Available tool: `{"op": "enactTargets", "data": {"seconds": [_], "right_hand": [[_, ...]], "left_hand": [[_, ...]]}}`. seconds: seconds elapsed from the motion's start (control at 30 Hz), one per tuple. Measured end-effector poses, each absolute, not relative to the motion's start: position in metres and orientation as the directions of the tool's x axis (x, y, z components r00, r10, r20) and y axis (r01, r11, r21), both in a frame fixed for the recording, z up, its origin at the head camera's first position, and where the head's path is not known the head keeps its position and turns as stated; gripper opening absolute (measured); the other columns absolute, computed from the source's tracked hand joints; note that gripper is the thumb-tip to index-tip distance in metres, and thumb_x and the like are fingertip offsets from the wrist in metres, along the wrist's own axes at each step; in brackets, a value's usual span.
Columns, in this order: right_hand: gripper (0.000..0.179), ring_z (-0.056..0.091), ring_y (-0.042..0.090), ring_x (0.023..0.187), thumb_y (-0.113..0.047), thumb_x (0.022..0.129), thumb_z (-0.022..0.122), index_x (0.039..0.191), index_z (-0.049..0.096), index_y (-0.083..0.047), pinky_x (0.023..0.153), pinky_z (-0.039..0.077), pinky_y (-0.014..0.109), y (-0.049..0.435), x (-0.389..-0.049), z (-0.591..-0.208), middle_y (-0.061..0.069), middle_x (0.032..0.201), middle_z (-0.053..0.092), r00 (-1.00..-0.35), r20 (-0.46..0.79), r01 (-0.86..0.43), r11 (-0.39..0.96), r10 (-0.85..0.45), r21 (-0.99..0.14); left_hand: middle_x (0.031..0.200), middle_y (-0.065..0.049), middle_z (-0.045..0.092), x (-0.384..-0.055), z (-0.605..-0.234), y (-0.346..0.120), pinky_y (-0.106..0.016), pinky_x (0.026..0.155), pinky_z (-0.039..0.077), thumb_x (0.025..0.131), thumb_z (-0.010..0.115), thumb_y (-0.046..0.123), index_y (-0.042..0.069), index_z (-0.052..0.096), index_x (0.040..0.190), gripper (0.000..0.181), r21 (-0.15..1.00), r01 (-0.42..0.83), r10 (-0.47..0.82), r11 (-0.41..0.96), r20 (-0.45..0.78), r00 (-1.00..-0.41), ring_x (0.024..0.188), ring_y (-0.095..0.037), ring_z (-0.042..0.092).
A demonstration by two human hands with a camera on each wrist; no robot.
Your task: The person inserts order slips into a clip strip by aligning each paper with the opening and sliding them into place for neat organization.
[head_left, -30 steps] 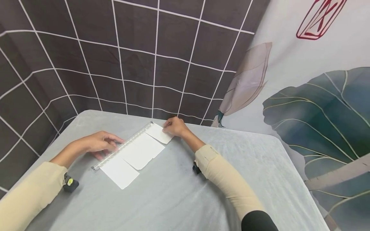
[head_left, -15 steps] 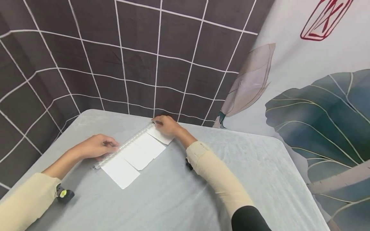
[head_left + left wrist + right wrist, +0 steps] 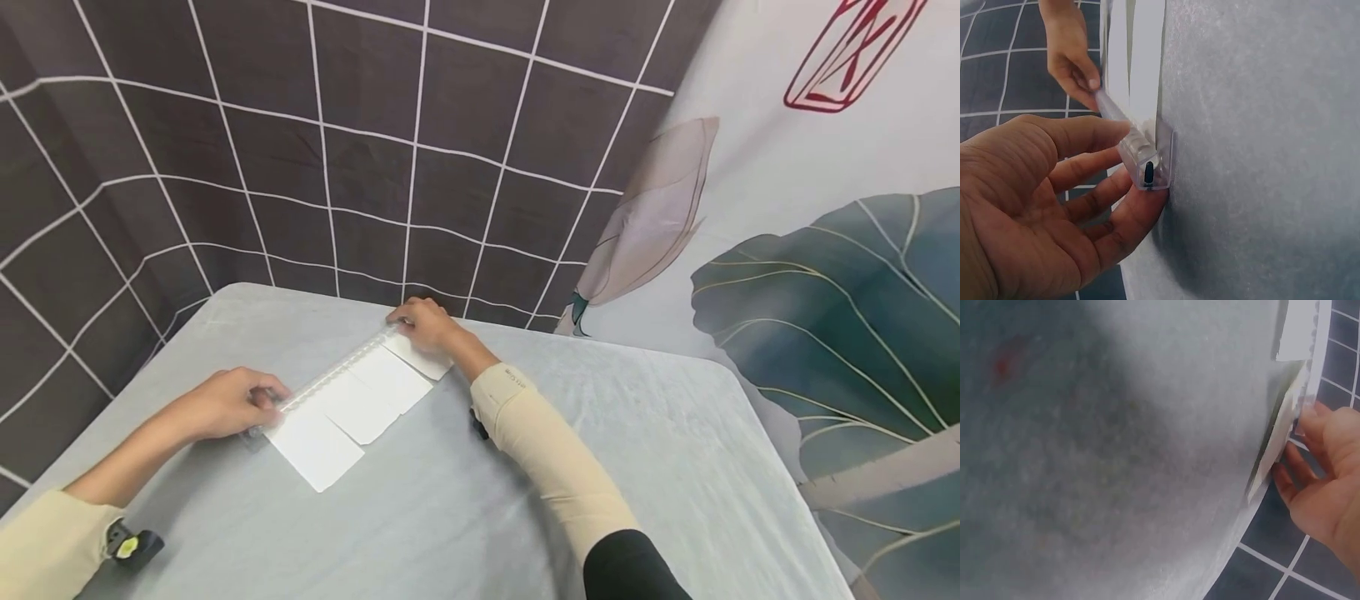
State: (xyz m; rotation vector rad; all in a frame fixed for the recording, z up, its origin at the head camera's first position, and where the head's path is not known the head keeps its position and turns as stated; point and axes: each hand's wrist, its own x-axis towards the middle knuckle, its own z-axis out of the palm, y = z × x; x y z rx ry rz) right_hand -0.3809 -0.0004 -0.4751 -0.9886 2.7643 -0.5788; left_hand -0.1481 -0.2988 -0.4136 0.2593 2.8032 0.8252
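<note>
A long clear plastic strip (image 3: 330,375) lies diagonally on the cloth, with white paper pieces along its right side: a near piece (image 3: 315,457), a wider middle piece (image 3: 375,396) and a far piece (image 3: 422,353). My left hand (image 3: 225,405) holds the strip's near end. The left wrist view has the thumb on top and fingers underneath the boxy clear end (image 3: 1161,169), which bears a dark slot. At the opposite end my right hand (image 3: 426,323) pinches the strip. In the right wrist view, right-hand fingers (image 3: 1300,465) also lie close to the far paper piece (image 3: 1272,444).
A pale grey cloth (image 3: 450,500) covers the table. Behind its back edge hangs a dark curtain (image 3: 367,183) with white grid lines. At the right is a light hanging (image 3: 817,308) with large leaf prints.
My right hand has shifted left from the far paper piece to the strip's far end. My left hand has come down to the near end and grips it.
</note>
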Motion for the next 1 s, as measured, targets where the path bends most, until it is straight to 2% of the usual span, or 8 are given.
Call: {"op": "enactTargets", "data": {"seconds": [0.2, 0.4, 0.57, 0.8, 1.0], "right_hand": [[0.030, 0.059, 0.028, 0.143, -0.015, 0.111, 0.068, 0.137, 0.081, -0.020, 0.129, 0.045, 0.045, 0.004, -0.379, -0.474, 0.004, 0.144, 0.071, -0.778, -0.007, -0.566, 0.707, -0.628, -0.423], [0.027, 0.068, 0.022, 0.137, -0.013, 0.110, 0.069, 0.134, 0.081, -0.015, 0.124, 0.052, 0.034, 0.014, -0.364, -0.454, 0.004, 0.138, 0.075, -0.764, 0.026, -0.593, 0.687, -0.644, -0.421], [0.025, 0.070, 0.022, 0.140, -0.013, 0.108, 0.070, 0.130, 0.084, -0.015, 0.124, 0.054, 0.034, 0.016, -0.369, -0.457, 0.003, 0.139, 0.080, -0.769, 0.078, -0.597, 0.670, -0.634, -0.440], [0.026, 0.071, 0.025, 0.139, -0.008, 0.108, 0.070, 0.130, 0.084, -0.011, 0.122, 0.055, 0.034, 0.026, -0.353, -0.437, 0.006, 0.137, 0.082, -0.748, 0.075, -0.614, 0.644, -0.660, -0.456], [0.026, 0.074, 0.028, 0.137, -0.007, 0.109, 0.069, 0.131, 0.083, -0.007, 0.120, 0.057, 0.035, 0.039, -0.345, -0.426, 0.009, 0.136, 0.083, -0.738, 0.060, -0.624, 0.646, -0.672, -0.440]], "left_hand": [[0.093, -0.010, 0.080, -0.150, -0.410, -0.292, -0.035, 0.071, 0.054, 0.089, 0.077, 0.004, -0.006, 0.081, 0.120, 0.033, 0.524, 0.148, 0.245, 0.839, -0.119, -0.962, 0.080, -0.017, 0.065], [0.093, -0.007, 0.080, -0.151, -0.409, -0.294, -0.034, 0.069, 0.051, 0.091, 0.067, 0.002, -0.001, 0.083, 0.119, 0.033, 0.491, 0.184, 0.253, 0.852, -0.078, -0.964, 0.077, -0.016, 0.062], [0.093, -0.010, 0.080, -0.156, -0.408, -0.297, -0.034, 0.067, 0.051, 0.090, 0.071, 0.002, -0.002, 0.082, 0.121, 0.033, 0.483, 0.180, 0.244, 0.857, -0.073, -0.967, 0.074, -0.016, 0.062], [0.090, -0.010, 0.077, -0.165, -0.403, -0.296, -0.035, 0.063, 0.054, 0.075, 0.076, -0.003, -0.004, 0.081, 0.119, 0.045, 0.493, 0.155, 0.255, 0.856, -0.142, -0.956, 0.075, -0.020, 0.066], [0.090, -0.011, 0.074, -0.178, -0.395, -0.294, -0.034, 0.057, 0.057, 0.074, 0.079, -0.007, -0.006, 0.080, 0.119, 0.046, 0.534, 0.186, 0.314, 0.825, -0.159, -0.936, 0.066, -0.018, 0.066]]}}
